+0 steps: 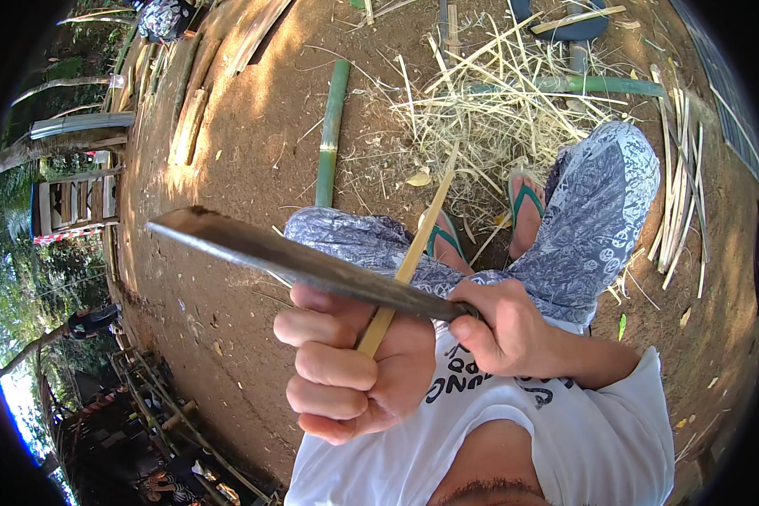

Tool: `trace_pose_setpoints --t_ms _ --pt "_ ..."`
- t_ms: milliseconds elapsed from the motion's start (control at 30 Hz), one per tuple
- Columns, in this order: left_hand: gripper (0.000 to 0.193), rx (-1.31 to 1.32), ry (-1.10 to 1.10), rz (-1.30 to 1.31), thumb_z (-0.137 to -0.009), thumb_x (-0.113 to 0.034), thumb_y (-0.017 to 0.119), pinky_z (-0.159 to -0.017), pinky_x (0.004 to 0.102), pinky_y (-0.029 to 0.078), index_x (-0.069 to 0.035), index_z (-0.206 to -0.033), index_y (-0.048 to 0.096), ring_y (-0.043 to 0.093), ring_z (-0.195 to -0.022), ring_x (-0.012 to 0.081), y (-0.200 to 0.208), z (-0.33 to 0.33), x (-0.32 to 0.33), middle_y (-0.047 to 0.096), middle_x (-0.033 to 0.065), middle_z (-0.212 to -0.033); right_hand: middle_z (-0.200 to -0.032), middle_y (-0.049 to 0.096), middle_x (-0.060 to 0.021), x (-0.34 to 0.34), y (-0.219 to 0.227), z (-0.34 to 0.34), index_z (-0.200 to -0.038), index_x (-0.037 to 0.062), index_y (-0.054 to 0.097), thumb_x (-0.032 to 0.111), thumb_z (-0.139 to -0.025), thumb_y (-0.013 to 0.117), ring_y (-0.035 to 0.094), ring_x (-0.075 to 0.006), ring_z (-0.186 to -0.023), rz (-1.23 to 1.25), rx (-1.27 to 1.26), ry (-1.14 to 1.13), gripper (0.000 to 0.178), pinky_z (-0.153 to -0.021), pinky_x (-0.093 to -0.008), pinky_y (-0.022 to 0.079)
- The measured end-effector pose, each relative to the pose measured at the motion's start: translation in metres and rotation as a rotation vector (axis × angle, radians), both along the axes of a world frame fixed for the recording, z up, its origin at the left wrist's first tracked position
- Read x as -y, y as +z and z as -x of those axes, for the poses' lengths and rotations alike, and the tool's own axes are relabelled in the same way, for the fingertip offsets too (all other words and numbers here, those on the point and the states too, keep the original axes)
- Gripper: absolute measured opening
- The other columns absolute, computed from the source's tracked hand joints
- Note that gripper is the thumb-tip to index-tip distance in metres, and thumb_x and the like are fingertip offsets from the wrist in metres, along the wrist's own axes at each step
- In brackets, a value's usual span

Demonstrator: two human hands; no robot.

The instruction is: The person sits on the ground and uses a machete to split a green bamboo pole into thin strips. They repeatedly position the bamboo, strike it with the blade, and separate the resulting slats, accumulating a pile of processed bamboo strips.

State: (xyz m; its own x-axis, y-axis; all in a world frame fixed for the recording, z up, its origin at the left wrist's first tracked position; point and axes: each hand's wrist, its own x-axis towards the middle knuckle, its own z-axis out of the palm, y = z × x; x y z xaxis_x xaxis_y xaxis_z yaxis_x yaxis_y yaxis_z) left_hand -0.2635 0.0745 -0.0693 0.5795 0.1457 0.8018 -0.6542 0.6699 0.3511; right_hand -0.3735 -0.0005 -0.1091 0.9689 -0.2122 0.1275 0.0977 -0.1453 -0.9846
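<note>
My right hand (504, 325) is closed around the handle of a machete (287, 263). Its broad dark blade points left and slants across the front of my body. In my left hand (341, 367), the curled fingers grip the near end of a long, pale bamboo strip (422, 240). The blade crosses over the strip just beyond that hand; I cannot tell whether the edge is biting into it. From there the strip runs away between my knees toward the ground, and its far tip lies near a heap of shavings.
Bamboo shavings and splints (497, 110) lie heaped beyond my sandalled feet. A green bamboo pole (332, 126) rests left of them, another green pole (616, 86) behind. Split strips (681, 185) are bundled at right. Wooden planks (192, 126) lie at far left, near a fence.
</note>
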Motion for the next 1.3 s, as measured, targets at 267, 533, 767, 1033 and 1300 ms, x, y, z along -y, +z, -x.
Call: trace_pose_setpoints --t_ms 267,533,767,1033,1300 --pt "0.043 0.047 -0.061 -0.082 -0.107 -0.033 0.032 -0.095 0.0386 0.032 -0.019 -0.067 0.038 0.031 -0.074 0.0130 0.002 -0.005 -0.006 0.035 -0.0054 -0.063 -0.056 0.056 -0.0174 0.001 -0.005 -0.001 -0.079 0.0006 0.059 0.033 -0.097 0.061 0.060 -0.0402 -0.054 0.023 -0.041 -0.072 0.038 -0.050 -0.0463 0.047" --pt "0.041 0.040 -0.022 -0.120 -0.105 -0.032 0.032 -0.093 0.0386 0.029 -0.021 -0.067 0.039 0.030 -0.074 0.0123 0.000 0.002 -0.005 0.034 -0.0064 -0.062 -0.059 0.058 -0.0184 0.005 -0.010 0.000 -0.080 -0.0001 0.060 0.034 -0.098 0.061 0.062 -0.0414 -0.055 -0.002 -0.121 -0.087 0.038 -0.052 -0.0475 0.049" --pt "0.043 0.005 0.098 -0.153 -0.106 -0.042 0.023 -0.086 0.0379 0.027 -0.023 -0.070 0.038 0.030 -0.074 0.0132 -0.003 0.003 -0.006 0.037 -0.0087 -0.059 -0.063 0.058 -0.0207 0.008 -0.017 -0.002 -0.085 -0.0014 0.061 0.022 -0.097 0.055 0.062 -0.0409 -0.057 -0.018 -0.155 -0.098 0.027 -0.053 -0.0454 0.048" --pt "0.043 0.006 0.088 -0.109 -0.106 -0.042 0.023 -0.082 0.0373 0.027 -0.022 -0.070 0.038 0.029 -0.073 0.0125 -0.001 -0.001 -0.005 0.035 -0.0086 -0.058 -0.056 0.057 -0.0196 0.003 -0.020 -0.001 -0.080 -0.0006 0.061 0.031 -0.095 0.062 0.060 -0.0403 -0.052 0.059 -0.038 -0.063 0.035 -0.052 -0.0465 0.049" --pt "0.042 0.046 0.107 -0.225 -0.106 -0.042 0.025 -0.081 0.0367 0.026 -0.023 -0.071 0.037 0.028 -0.072 0.0120 -0.003 0.009 -0.008 0.036 -0.0089 -0.057 -0.062 0.059 -0.0189 0.015 -0.033 -0.003 -0.088 -0.0024 0.063 0.033 -0.100 0.054 0.062 -0.0382 -0.055 0.078 -0.329 -0.139 0.038 -0.053 -0.0452 0.047"
